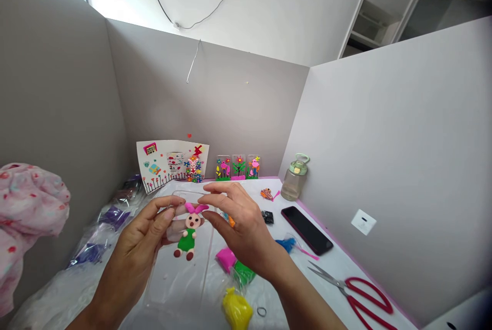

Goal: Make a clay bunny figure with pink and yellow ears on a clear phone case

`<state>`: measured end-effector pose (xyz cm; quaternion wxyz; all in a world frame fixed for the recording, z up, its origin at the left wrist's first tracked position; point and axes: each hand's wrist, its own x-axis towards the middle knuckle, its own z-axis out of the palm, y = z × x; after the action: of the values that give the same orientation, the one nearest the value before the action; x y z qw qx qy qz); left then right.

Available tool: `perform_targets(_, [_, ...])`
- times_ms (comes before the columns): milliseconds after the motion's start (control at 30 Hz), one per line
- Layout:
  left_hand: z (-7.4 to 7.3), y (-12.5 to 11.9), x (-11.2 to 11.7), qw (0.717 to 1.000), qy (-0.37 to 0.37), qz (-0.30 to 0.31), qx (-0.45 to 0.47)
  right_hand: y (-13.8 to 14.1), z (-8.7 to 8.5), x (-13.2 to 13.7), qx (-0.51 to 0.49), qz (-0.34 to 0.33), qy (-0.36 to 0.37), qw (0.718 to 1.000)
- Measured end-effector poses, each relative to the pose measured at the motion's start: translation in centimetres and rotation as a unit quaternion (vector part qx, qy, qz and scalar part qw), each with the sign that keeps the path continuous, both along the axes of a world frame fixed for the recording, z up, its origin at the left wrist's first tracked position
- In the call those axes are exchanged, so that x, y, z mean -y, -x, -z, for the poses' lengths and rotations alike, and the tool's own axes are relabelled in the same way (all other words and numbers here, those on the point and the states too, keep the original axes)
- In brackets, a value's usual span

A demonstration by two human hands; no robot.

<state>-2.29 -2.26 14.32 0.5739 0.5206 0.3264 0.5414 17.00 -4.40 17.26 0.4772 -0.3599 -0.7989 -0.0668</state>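
My left hand [148,232] grips the left edge of a clear plastic piece [173,220], with some fingers showing through it from behind. On the piece sits a clay rabbit [187,239] with pink ears, a cream head, a green outfit and brown feet. My right hand [238,214] is at the rabbit's right ear, thumb and fingertips apart around it. Whether those fingertips touch the ear I cannot tell. Beneath, a larger clear plastic board [180,289] lies on the white table cover.
Bagged clay in pink [226,258], green [243,272], yellow [237,309] and blue [286,244] lies around my right forearm. Red-handled scissors [346,289], a phone [306,229] and a bottle [294,179] are on the right. Decorated clear panels [238,167] and a drawing [157,163] stand behind.
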Motion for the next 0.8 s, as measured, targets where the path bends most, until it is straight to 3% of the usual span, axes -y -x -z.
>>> perform_targets(267, [0.3,0.0,-0.1,1.0,-0.004,-0.015,-0.012,0.0,0.0,0.0,-0.009,-0.02,0.01,1.0])
perform_targets(400, [0.4,-0.1,-0.2,0.999,-0.007,-0.051,0.001,0.0,-0.1,-0.1,-0.112,-0.044,0.097,0.988])
perform_targets(467, [0.4,-0.3,-0.3,0.997,-0.011,-0.07,0.025,-0.1,0.1,-0.4,-0.206,-0.081,0.197,0.955])
perform_targets(600, [0.7,-0.3,-0.6,0.997,-0.038,-0.059,0.032,0.0,0.8,-1.7,-0.296,-0.235,0.382,0.843])
perform_targets(700, [0.9,0.2,-1.1,0.996,-0.069,-0.05,-0.03,0.2,1.4,-2.5,-0.32,-0.296,0.417,0.798])
perform_targets(800, [0.6,1.1,-1.5,0.981,-0.13,-0.107,-0.099,0.3,1.8,-2.8,-0.353,-0.313,0.432,0.769])
